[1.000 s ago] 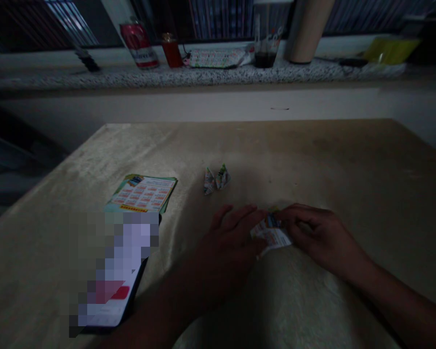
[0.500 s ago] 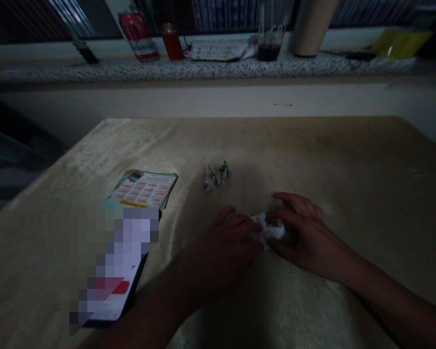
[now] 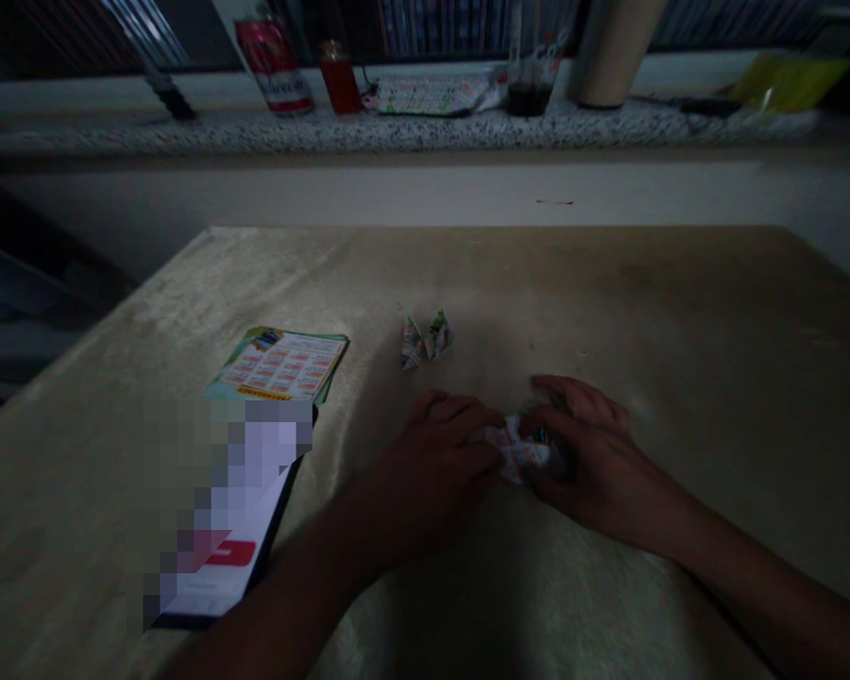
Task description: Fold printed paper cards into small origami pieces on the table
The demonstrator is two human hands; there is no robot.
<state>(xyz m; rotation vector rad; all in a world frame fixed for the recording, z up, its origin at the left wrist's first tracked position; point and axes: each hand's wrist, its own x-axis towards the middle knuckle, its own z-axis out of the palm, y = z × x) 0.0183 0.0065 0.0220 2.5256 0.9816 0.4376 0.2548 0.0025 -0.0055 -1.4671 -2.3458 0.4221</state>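
Note:
A small piece of printed paper (image 3: 516, 451), white with orange print, lies on the table between my hands, partly folded as far as I can see. My left hand (image 3: 453, 458) has its fingers closed on the paper's left edge. From the other side my right hand (image 3: 587, 449) grips the right part between thumb and fingers, its outer fingers stretched away. The fingers cover much of the paper. Beyond them stand two small folded paper shapes (image 3: 412, 343), side by side, the right one showing some green.
A stack of printed sheets (image 3: 283, 366) lies at the left on the table (image 3: 609, 283). Below it is a phone (image 3: 233, 529) with a lit, pixelated screen, beside my left forearm. A can (image 3: 273, 64), a red jar (image 3: 340, 80) and a cup of dark liquid (image 3: 528, 99) stand on the sill.
My left fingers have drawn back slightly to the left on the paper, baring more of it. My right hand stays nearly in place. The view has shifted a little.

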